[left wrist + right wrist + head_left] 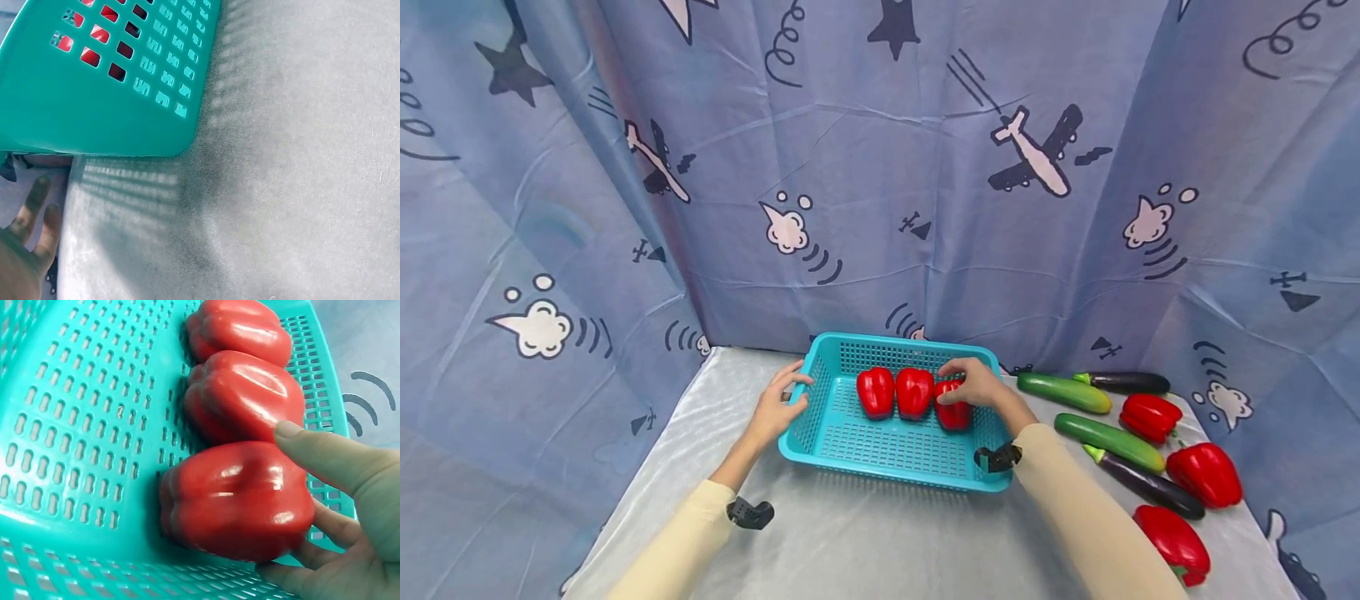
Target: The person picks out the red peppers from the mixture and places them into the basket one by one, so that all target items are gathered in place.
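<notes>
A turquoise plastic basket with perforated walls holds three red bell peppers in a row, the left one, the middle one and the right one. My right hand is around the right bell pepper. In the right wrist view the thumb lies at its side by the middle pepper, and the other fingers curl round its end and far side, partly hidden. Beside the basket's left rim is my left hand, its fingers spread and holding nothing; whether the fingertips touch the rim I cannot tell.
To the basket's right lie two green zucchini-like vegetables, two dark eggplants and three more red bell peppers. A pale cloth covers the table. Behind and beside it hangs a blue patterned curtain.
</notes>
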The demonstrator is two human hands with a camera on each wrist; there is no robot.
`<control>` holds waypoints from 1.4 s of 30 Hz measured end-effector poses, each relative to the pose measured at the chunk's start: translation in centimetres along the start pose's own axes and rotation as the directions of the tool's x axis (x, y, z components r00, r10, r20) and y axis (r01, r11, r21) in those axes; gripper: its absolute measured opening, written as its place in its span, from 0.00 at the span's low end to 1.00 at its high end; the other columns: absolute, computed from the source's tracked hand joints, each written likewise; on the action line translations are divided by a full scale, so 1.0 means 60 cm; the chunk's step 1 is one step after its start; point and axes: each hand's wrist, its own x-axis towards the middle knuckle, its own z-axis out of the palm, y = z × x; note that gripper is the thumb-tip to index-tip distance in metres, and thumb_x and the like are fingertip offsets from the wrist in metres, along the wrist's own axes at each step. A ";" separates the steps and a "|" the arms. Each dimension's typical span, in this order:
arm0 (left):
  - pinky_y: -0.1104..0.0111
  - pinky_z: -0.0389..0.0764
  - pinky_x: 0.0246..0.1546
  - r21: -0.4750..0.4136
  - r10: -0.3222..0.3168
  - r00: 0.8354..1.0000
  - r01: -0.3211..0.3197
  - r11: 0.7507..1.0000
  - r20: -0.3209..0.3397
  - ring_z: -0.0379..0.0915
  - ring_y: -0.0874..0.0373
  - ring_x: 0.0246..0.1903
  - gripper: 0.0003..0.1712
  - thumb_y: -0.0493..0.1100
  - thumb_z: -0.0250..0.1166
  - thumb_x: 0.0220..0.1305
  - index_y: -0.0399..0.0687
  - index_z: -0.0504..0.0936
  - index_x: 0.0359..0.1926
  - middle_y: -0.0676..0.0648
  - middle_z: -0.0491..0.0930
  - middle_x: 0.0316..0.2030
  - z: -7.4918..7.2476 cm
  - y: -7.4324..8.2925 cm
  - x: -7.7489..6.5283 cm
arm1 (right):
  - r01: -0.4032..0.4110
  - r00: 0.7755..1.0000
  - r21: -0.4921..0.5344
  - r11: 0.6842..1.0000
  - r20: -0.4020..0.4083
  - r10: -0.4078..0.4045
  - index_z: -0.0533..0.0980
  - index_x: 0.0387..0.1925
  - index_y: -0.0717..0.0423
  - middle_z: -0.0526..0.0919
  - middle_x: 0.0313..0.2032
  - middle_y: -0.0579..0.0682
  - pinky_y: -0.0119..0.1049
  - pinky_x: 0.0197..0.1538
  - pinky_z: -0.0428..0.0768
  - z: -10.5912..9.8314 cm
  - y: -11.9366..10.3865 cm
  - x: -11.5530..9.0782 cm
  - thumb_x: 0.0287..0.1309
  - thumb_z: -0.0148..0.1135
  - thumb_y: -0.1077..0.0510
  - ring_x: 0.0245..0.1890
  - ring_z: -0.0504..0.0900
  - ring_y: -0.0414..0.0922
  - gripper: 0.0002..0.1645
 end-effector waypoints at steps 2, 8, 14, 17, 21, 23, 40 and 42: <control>0.45 0.73 0.56 0.002 -0.001 1.000 0.001 1.000 0.001 0.61 0.41 0.69 0.15 0.27 0.63 0.65 0.33 0.81 0.53 0.39 0.62 0.73 0.000 0.001 0.000 | -0.004 1.000 0.020 1.000 -0.014 0.004 0.79 0.54 0.69 0.78 0.56 0.66 0.53 0.53 0.80 0.000 0.001 -0.001 0.53 0.77 0.63 0.55 0.76 0.64 0.27; 0.42 0.71 0.57 -0.016 -0.017 1.000 0.017 1.000 0.002 0.60 0.40 0.69 0.15 0.27 0.62 0.66 0.34 0.81 0.53 0.39 0.61 0.73 0.001 0.008 -0.003 | -0.044 0.998 0.054 0.998 -0.043 0.047 0.79 0.54 0.68 0.78 0.57 0.66 0.50 0.51 0.81 0.004 0.005 -0.004 0.54 0.78 0.60 0.54 0.75 0.62 0.28; 0.42 0.71 0.56 -0.010 -0.019 1.000 0.019 1.000 0.008 0.61 0.40 0.68 0.15 0.27 0.62 0.66 0.33 0.80 0.53 0.38 0.60 0.74 0.003 0.007 -0.006 | -0.107 0.993 0.094 0.990 -0.048 0.112 0.78 0.56 0.70 0.76 0.58 0.66 0.48 0.50 0.81 0.009 0.005 -0.008 0.56 0.76 0.60 0.52 0.74 0.59 0.29; 0.43 0.72 0.56 -0.008 -0.025 1.000 0.025 1.000 0.006 0.61 0.40 0.68 0.15 0.28 0.62 0.66 0.33 0.81 0.54 0.39 0.61 0.73 0.004 0.008 -0.008 | -0.127 0.990 0.109 0.986 -0.044 0.133 0.78 0.57 0.71 0.75 0.59 0.66 0.48 0.50 0.81 0.010 0.005 -0.011 0.57 0.75 0.60 0.53 0.74 0.58 0.29; 0.44 0.73 0.56 -0.006 -0.023 1.000 0.023 1.000 0.006 0.61 0.40 0.69 0.15 0.28 0.62 0.66 0.34 0.81 0.54 0.39 0.61 0.73 0.006 0.011 -0.009 | -0.142 0.988 0.134 0.981 -0.039 0.148 0.77 0.58 0.71 0.75 0.60 0.66 0.48 0.51 0.81 0.009 0.005 -0.014 0.57 0.75 0.60 0.54 0.74 0.58 0.30; 0.45 0.73 0.56 -0.005 -0.022 1.000 0.022 1.000 0.007 0.60 0.40 0.69 0.15 0.28 0.62 0.66 0.34 0.81 0.53 0.39 0.61 0.73 0.007 0.011 -0.009 | -0.134 0.989 0.145 0.980 -0.038 0.141 0.77 0.59 0.70 0.75 0.60 0.65 0.49 0.52 0.80 0.006 0.006 -0.016 0.58 0.75 0.59 0.55 0.73 0.58 0.31; 0.44 0.72 0.57 -0.010 -0.035 0.999 0.035 0.999 -0.015 0.60 0.41 0.69 0.15 0.27 0.62 0.65 0.34 0.81 0.52 0.38 0.61 0.73 0.007 0.012 -0.014 | -0.003 0.993 0.290 0.957 -0.113 0.037 0.73 0.65 0.65 0.69 0.67 0.65 0.60 0.65 0.67 -0.039 -0.006 -0.069 0.64 0.70 0.48 0.69 0.64 0.67 0.36; 0.45 0.72 0.57 -0.008 -0.036 0.999 0.036 0.999 -0.015 0.59 0.41 0.69 0.15 0.27 0.62 0.65 0.33 0.81 0.53 0.38 0.61 0.73 0.006 0.012 -0.016 | 0.023 0.989 0.304 0.952 -0.144 0.022 0.73 0.66 0.64 0.71 0.66 0.65 0.60 0.64 0.69 -0.046 -0.004 -0.079 0.65 0.70 0.47 0.67 0.67 0.66 0.36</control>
